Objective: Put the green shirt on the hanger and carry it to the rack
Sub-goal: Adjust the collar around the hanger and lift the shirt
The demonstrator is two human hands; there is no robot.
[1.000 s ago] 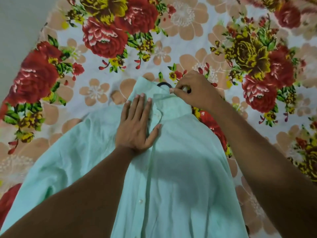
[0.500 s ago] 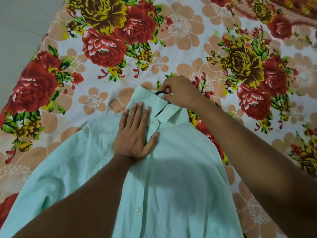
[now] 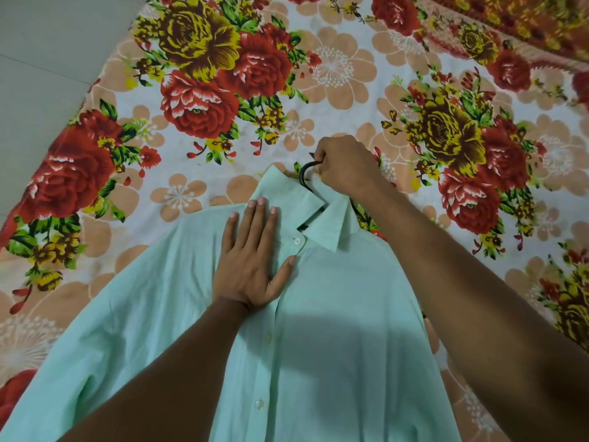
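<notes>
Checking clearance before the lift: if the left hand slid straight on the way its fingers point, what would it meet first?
Likely the shirt's collar: the left hand lies flat on the shirt, fingertips at the collar's edge; beyond it, the bedsheet.

You look down on a bed sheet (image 3: pixel 334 90) printed with red and yellow roses | pale floor (image 3: pixel 47 52) top left | soft, even light

The left hand (image 3: pixel 251 266) lies flat with straight fingers and the thumb spread to the side, its forearm reaching forward, while the right hand (image 3: pixel 345 169) is curled closed, its arm stretching forward from the right.
</notes>
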